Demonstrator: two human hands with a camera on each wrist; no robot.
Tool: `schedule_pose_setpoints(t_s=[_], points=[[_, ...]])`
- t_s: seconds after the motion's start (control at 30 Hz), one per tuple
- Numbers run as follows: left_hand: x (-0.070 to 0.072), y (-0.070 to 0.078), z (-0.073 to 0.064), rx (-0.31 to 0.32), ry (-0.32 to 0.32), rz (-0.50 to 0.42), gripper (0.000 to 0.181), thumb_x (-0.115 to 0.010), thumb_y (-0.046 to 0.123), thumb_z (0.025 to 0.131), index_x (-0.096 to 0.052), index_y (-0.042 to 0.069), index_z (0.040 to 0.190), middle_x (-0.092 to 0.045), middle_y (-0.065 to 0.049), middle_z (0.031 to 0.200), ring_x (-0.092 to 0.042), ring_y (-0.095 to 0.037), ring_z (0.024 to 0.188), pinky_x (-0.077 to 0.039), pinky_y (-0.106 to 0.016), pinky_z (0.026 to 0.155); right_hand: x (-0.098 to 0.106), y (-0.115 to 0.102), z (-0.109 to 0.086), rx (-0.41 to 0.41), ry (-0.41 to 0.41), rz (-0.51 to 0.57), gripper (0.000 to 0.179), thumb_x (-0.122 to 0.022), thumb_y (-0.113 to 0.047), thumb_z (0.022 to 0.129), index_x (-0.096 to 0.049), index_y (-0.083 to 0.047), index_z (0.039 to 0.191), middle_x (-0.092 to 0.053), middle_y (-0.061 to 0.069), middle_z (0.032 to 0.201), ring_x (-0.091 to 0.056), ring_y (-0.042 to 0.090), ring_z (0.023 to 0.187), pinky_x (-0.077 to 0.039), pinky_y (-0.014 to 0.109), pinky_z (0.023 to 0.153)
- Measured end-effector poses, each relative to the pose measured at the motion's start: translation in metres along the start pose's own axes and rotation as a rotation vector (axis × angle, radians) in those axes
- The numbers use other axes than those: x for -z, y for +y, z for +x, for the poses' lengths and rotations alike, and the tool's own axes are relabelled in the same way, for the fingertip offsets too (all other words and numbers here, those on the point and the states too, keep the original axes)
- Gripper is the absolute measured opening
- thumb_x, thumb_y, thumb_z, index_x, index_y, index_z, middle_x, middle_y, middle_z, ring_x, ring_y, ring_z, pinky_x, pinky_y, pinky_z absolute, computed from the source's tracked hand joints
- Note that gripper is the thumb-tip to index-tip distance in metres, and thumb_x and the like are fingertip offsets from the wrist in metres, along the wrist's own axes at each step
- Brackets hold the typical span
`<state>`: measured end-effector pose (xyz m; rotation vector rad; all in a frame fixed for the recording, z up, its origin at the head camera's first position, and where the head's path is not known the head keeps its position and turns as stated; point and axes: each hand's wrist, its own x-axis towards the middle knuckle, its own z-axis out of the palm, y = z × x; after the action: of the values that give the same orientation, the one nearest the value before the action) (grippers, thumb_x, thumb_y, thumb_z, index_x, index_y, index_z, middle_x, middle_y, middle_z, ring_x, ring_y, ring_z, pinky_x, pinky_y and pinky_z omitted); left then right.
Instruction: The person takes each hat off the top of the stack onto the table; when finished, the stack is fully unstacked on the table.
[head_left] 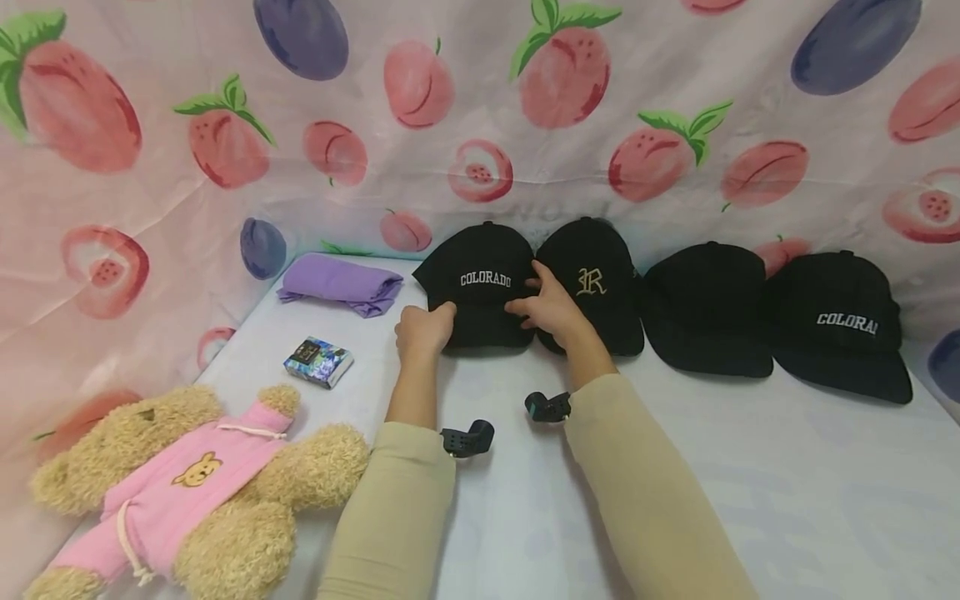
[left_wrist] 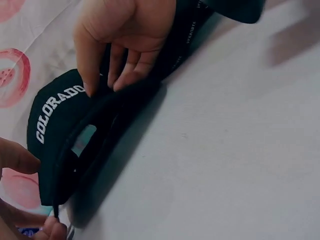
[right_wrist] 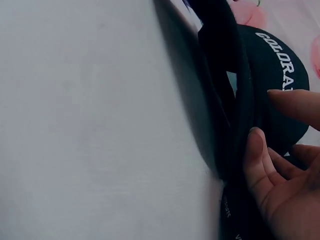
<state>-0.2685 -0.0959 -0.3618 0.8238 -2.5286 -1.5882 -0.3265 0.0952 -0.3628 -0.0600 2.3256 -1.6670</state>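
A black cap (head_left: 483,258) lettered COLORADO stands at the left end of a row of caps. My left hand (head_left: 423,329) pinches the left edge of its brim; in the left wrist view the fingers (left_wrist: 52,230) meet at that edge. At the cap's right side is my right hand (head_left: 555,312), its fingers spread and bent, touching the front and the brim. In the right wrist view, one fingertip of the right hand (right_wrist: 287,185) rests by the brim. Just right of it stands a black cap with a gold R (head_left: 592,283).
Further right are a plain black cap (head_left: 705,308) and another lettered black cap (head_left: 840,325). On the left lie a folded purple cloth (head_left: 337,279), a small patterned box (head_left: 318,362) and a teddy bear (head_left: 202,492) in pink. Fruit-print fabric (head_left: 480,100) hangs behind the white table (head_left: 825,500).
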Motion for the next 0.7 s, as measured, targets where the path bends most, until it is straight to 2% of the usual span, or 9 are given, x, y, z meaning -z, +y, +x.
schedule_pose_setpoints(t_s=[0.1,0.17,0.23,0.3,0.37,0.43,0.53,0.6,0.7], points=[[0.0001,-0.001,0.0008,-0.008,0.008,-0.051,0.06,-0.063,0.034,0.089,-0.058,-0.009,0.132,-0.056,-0.027,0.135,-0.054,-0.04,0.127,-0.048,-0.047,0.106,0.0016,-0.0006,0.0,0.004,-0.019,0.033,0.099,-0.069,-0.009,0.096,-0.002,-0.02,0.168,-0.025,0.014,0.169,-0.062,0.028,0.105,-0.057,0.033,0.085],[-0.0006,-0.0024,0.0018,0.0,0.006,-0.088,0.053,-0.064,0.028,0.089,-0.061,-0.008,0.128,-0.058,-0.025,0.131,-0.058,-0.038,0.118,-0.057,-0.041,0.091,0.0022,-0.0002,0.0004,0.001,-0.027,0.048,0.099,-0.068,-0.008,0.096,-0.001,-0.021,0.168,-0.024,0.014,0.169,-0.062,0.028,0.11,-0.056,0.031,0.083],[-0.0019,-0.0045,0.0031,0.014,-0.008,-0.139,0.048,-0.064,0.021,0.089,-0.061,-0.007,0.127,-0.06,-0.024,0.129,-0.063,-0.036,0.109,-0.061,-0.035,0.073,0.0024,0.0008,0.0012,-0.003,-0.036,0.053,0.099,-0.068,-0.008,0.096,-0.001,-0.021,0.168,-0.023,0.014,0.169,-0.061,0.029,0.113,-0.056,0.031,0.083],[-0.0035,-0.0067,0.0041,0.029,-0.037,-0.214,0.047,-0.063,0.014,0.089,-0.057,-0.006,0.132,-0.059,-0.023,0.131,-0.066,-0.034,0.107,-0.062,-0.031,0.065,0.0024,0.0019,0.0023,-0.001,-0.039,0.054,0.099,-0.068,-0.008,0.096,-0.001,-0.021,0.168,-0.023,0.014,0.169,-0.061,0.029,0.114,-0.055,0.032,0.084],[-0.0049,-0.0085,0.0044,0.036,-0.076,-0.325,0.051,-0.061,0.007,0.09,-0.052,-0.006,0.138,-0.057,-0.022,0.136,-0.067,-0.033,0.111,-0.063,-0.033,0.069,0.0025,0.0026,0.0029,0.005,-0.039,0.055,0.099,-0.068,-0.008,0.096,-0.001,-0.021,0.168,-0.023,0.014,0.169,-0.061,0.029,0.114,-0.055,0.034,0.087],[-0.0056,-0.0092,0.0042,0.053,-0.111,-0.469,0.058,-0.059,-0.001,0.09,-0.045,-0.006,0.146,-0.051,-0.024,0.145,-0.064,-0.035,0.12,-0.063,-0.04,0.082,0.0026,0.0026,0.003,0.012,-0.039,0.06,0.099,-0.068,-0.008,0.096,-0.001,-0.021,0.168,-0.023,0.014,0.169,-0.061,0.029,0.113,-0.055,0.036,0.089],[-0.0062,-0.0093,0.0036,0.084,-0.148,-0.653,0.067,-0.055,-0.01,0.09,-0.036,-0.006,0.154,-0.043,-0.026,0.153,-0.058,-0.037,0.131,-0.057,-0.051,0.097,0.0027,0.0026,0.0029,0.017,-0.038,0.065,0.1,-0.068,-0.008,0.096,-0.001,-0.02,0.168,-0.024,0.015,0.169,-0.061,0.029,0.109,-0.055,0.036,0.09],[-0.0064,-0.0091,0.0036,0.106,-0.159,-0.718,0.069,-0.054,-0.014,0.09,-0.033,-0.006,0.155,-0.042,-0.026,0.155,-0.055,-0.038,0.134,-0.053,-0.053,0.102,0.0027,0.0029,0.0028,0.016,-0.035,0.064,0.1,-0.069,-0.007,0.096,-0.002,-0.02,0.168,-0.024,0.015,0.169,-0.061,0.027,0.106,-0.055,0.035,0.088],[-0.006,-0.009,0.0042,0.123,-0.168,-0.755,0.068,-0.052,-0.015,0.09,-0.035,-0.006,0.155,-0.044,-0.026,0.154,-0.054,-0.037,0.136,-0.051,-0.054,0.105,0.0023,0.0037,0.0025,0.02,-0.029,0.047,0.099,-0.07,-0.007,0.095,-0.004,-0.021,0.168,-0.026,0.014,0.169,-0.06,0.023,0.099,-0.055,0.032,0.084]])
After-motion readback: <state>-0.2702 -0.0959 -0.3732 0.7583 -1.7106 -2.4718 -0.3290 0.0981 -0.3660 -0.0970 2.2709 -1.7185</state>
